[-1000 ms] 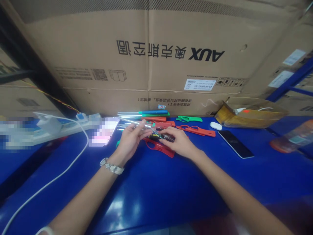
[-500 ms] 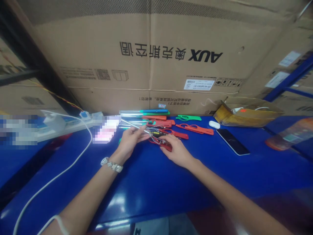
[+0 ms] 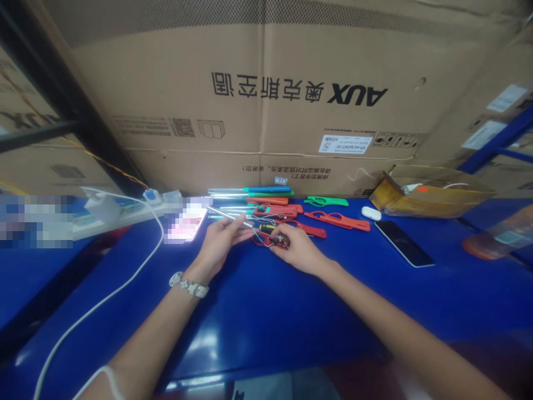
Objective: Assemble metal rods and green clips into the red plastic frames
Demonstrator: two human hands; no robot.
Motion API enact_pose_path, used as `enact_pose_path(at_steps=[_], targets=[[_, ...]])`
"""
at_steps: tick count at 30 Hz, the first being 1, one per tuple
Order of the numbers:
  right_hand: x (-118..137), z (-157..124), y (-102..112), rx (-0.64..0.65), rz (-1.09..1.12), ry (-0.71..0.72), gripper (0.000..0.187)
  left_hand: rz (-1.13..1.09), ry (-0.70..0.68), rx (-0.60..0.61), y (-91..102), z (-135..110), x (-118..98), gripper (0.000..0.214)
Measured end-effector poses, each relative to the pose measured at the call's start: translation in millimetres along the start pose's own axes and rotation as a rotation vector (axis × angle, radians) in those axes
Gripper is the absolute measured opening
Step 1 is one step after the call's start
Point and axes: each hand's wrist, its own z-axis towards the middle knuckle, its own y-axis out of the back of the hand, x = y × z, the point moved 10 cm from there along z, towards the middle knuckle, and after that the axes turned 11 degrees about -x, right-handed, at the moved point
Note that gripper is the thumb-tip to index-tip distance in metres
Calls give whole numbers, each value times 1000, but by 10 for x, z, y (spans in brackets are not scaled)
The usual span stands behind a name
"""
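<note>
My left hand (image 3: 220, 241) is closed on the thin metal tube (image 3: 227, 214) of a long lighter, which slants up to the left. In the fingertips of my right hand (image 3: 303, 251) is a dark reddish-brown lighter part (image 3: 281, 240). A thin wire (image 3: 259, 238) runs between the tube and that part. Just behind the hands lies a screwdriver (image 3: 266, 228) with a yellow and black handle. Red lighter shell halves (image 3: 310, 229) lie close by, partly hidden by my right hand.
Farther back lie several long lighters (image 3: 266, 189). Orange (image 3: 337, 220) and green (image 3: 327, 201) shell halves, a white case (image 3: 371, 213), a dark phone (image 3: 403, 243) and a brown bag (image 3: 433, 200) are rightward. At left are a lit phone (image 3: 189, 222), power strip (image 3: 120, 216) and white cable (image 3: 104, 300).
My right hand has turned slightly, and the dark reddish-brown part shows more clearly in its fingertips. My left hand keeps its hold on the tube. The whole view has shifted slightly.
</note>
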Motion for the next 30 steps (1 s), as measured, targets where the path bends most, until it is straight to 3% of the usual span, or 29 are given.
enact_pose_path(at_steps=[8, 14, 30], targets=[[27, 17, -10, 26, 105, -44, 12, -47, 2, -32, 25, 25, -14, 18], [1, -19, -42, 24, 167, -45, 25, -83, -6, -58, 51, 47, -13, 21], [28, -30, 18, -55, 153, -24, 21, -97, -53, -117, 110, 66, -51, 29]])
